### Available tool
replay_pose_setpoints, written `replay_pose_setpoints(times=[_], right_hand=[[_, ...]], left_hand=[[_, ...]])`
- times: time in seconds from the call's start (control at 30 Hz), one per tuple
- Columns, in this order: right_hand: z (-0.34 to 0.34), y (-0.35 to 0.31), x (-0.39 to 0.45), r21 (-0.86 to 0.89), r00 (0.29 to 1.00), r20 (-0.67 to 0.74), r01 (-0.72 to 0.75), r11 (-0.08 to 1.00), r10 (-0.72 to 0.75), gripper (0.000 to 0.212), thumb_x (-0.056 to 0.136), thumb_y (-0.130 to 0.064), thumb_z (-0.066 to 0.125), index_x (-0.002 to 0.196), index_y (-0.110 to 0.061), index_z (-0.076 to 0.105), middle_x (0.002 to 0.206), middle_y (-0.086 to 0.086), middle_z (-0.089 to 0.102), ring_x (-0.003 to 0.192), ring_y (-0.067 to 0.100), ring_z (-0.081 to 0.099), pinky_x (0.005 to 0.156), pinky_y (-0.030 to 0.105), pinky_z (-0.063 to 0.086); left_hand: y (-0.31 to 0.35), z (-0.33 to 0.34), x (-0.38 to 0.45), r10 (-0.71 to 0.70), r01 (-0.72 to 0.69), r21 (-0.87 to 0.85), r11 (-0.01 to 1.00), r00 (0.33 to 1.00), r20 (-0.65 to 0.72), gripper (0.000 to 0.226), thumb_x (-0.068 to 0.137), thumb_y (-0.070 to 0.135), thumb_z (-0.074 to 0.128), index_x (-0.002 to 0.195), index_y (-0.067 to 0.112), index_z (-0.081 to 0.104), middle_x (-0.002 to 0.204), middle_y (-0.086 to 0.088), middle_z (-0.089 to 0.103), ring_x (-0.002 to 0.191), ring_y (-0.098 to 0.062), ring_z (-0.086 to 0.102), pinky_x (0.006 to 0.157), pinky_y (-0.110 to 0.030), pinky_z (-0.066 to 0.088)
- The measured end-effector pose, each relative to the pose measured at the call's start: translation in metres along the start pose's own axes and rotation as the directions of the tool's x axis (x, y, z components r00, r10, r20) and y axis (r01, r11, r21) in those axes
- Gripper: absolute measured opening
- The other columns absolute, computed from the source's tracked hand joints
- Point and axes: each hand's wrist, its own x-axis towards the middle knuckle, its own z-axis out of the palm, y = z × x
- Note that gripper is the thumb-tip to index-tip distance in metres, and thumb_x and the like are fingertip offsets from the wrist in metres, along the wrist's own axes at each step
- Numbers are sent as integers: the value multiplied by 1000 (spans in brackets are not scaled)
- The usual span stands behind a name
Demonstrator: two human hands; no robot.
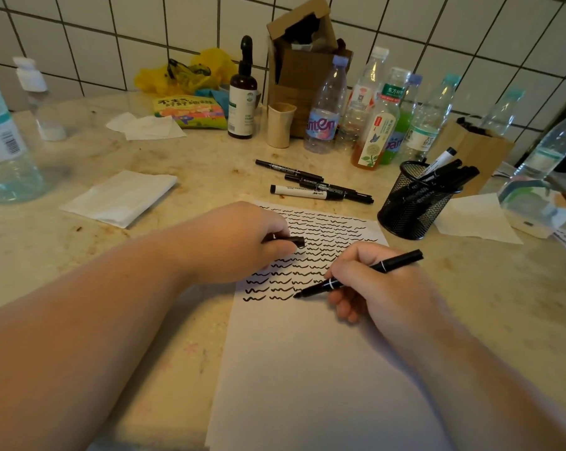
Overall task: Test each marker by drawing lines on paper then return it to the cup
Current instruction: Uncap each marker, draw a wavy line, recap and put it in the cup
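A white sheet of paper (307,369) lies in front of me, its upper part filled with rows of black wavy lines. My right hand (379,288) grips a black marker (356,275), uncapped, whose tip touches the paper at the end of the lowest row. My left hand (242,242) rests on the sheet's upper left and pinches the black marker cap (291,240). A black mesh cup (411,203) holding several markers stands right of the paper. Several more markers (314,185) lie loose on the counter behind the sheet.
Plastic bottles (376,118) stand in a cluster behind the cup, beside a brown pump bottle (241,92), a beige paper cup (280,125) and cardboard boxes (304,60). Folded tissues (119,198) lie left, another tissue (470,219) right. A large bottle (2,141) stands far left.
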Motion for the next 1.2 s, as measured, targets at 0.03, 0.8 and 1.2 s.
replay_pose_setpoints(times=[0.03,0.8,1.2], right_hand=[[0,0,0,-4,1000,-2,1,1000,-1,27,91,-6,61,66,-12,70,60,14,65,51,21,55,50,33,41],[-12,-6,7,187,954,-285,155,970,-97,22,96,-13,63,75,-11,70,58,7,61,50,15,53,45,21,42],[-11,-2,8,235,987,-123,129,963,-103,18,94,-5,63,82,-10,76,78,21,74,64,24,67,55,27,53]], left_hand=[[0,0,0,0,0,2,1000,1000,-3,22,97,50,49,94,34,64,80,14,67,75,-4,61,70,-30,53],[2,-3,-3,14,-12,-50,999,999,30,22,97,44,52,113,38,66,91,13,68,83,-5,59,76,-30,53],[6,-1,-2,42,-41,-85,996,999,8,21,94,45,55,114,43,64,97,20,66,88,1,57,75,-17,47]])
